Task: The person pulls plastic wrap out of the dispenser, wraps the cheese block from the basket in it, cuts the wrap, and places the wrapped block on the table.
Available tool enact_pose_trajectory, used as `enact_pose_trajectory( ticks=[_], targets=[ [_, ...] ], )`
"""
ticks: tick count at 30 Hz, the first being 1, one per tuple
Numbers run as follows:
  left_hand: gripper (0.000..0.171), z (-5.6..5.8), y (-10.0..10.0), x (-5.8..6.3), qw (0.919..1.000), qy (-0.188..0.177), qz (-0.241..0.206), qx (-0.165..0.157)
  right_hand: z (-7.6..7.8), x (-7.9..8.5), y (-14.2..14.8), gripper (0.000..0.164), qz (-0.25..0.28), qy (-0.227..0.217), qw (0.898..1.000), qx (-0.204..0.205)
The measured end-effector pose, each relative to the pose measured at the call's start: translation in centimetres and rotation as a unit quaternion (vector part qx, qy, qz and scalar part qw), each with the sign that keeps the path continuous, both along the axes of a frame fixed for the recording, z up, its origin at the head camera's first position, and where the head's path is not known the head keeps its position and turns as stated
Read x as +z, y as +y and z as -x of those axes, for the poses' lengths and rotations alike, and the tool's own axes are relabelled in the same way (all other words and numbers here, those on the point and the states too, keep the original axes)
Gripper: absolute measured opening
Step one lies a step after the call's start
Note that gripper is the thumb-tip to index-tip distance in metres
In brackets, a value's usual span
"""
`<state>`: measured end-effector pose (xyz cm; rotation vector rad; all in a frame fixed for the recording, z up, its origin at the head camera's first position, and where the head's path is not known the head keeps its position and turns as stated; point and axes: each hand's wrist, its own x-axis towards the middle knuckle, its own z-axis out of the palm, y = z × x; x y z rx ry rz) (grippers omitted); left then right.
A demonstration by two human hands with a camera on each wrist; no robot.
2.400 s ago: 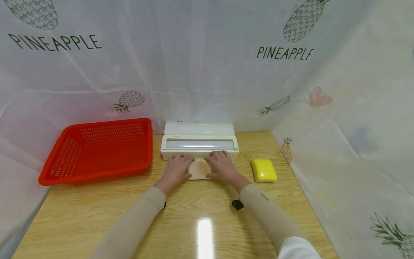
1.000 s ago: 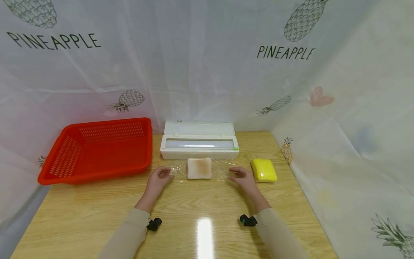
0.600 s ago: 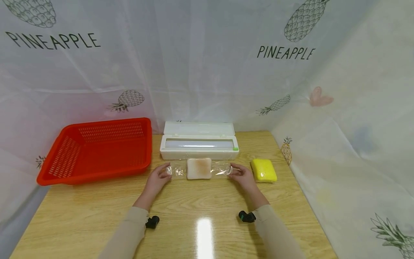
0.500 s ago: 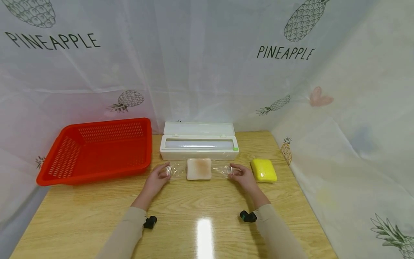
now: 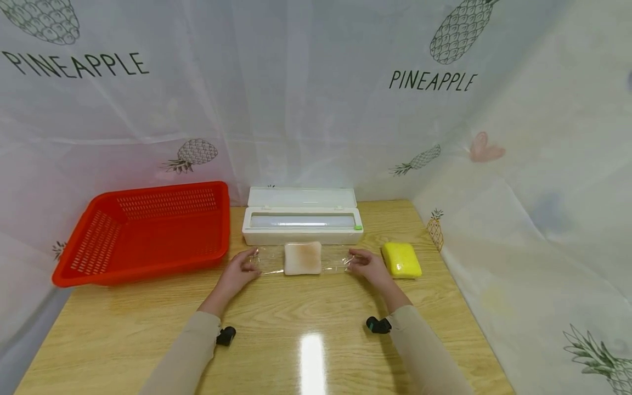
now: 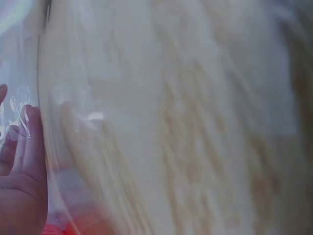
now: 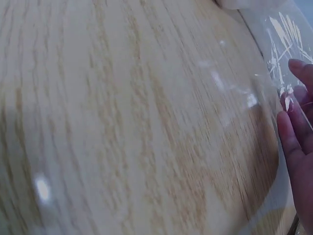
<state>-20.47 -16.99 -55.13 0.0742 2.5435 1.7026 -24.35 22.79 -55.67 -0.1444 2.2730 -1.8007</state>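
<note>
A slice of toast-like bread (image 5: 303, 258), white with a browned middle, lies centrally on the table in front of the film box. Clear cling film (image 5: 270, 260) spreads out from it on both sides. My left hand (image 5: 240, 270) holds the film's left end with fingers and thumb; in the left wrist view glossy creases show at the fingertips (image 6: 31, 111). On the other side my right hand (image 5: 369, 267) holds the right end, and gathered film (image 7: 286, 98) shows at its fingers in the right wrist view.
Behind the bread stands a white cling film dispenser (image 5: 302, 237), its lid raised. A red perforated basket (image 5: 224, 219) occupies the table's left rear. Close to my right hand sits a glossy yellow square block (image 5: 402, 260). A pineapple-print curtain (image 5: 306, 109) encloses the back and sides.
My hands moved from the bread's edges out to the film's two ends, which are now spread sideways. Over the last half second the hands have barely shifted.
</note>
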Motion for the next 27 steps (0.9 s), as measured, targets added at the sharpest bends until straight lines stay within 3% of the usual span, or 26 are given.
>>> enact_pose_trajectory(
  ticks=[6, 9, 14, 17, 22, 27],
  targets=[
    [0.066, -0.2, 0.2, 0.3, 0.9974, -0.026, -0.057, 0.037, -0.5, 2.1, -0.1, 0.049, -0.01, 0.026, 1.0, 0.0],
    [0.063, -0.2, 0.2, 0.5, 0.9937, -0.031, -0.095, 0.05, -0.3, 2.2, -0.1, 0.049, 0.027, 0.011, 1.0, 0.003],
    [0.053, 0.2, 0.0, 0.5, 0.9919, -0.034, -0.121, 0.019, 0.6, 0.8, 0.0, 0.037, 0.065, 0.002, 0.997, 0.037],
    [0.048, 0.9, -0.4, -0.2, 0.9954, -0.028, -0.091, 0.006, 0.9, 0.7, 0.0, 0.034, 0.028, 0.003, 0.998, 0.05],
    [0.045, 1.1, -0.6, -0.2, 0.9986, -0.021, -0.048, -0.008, 1.0, 0.5, -0.1, 0.039, -0.007, -0.014, 0.999, 0.034],
    [0.051, 1.2, -0.6, -0.2, 0.995, -0.024, -0.092, -0.031, 1.0, 0.5, 0.1, 0.042, 0.039, -0.048, 0.998, 0.03]
  ],
)
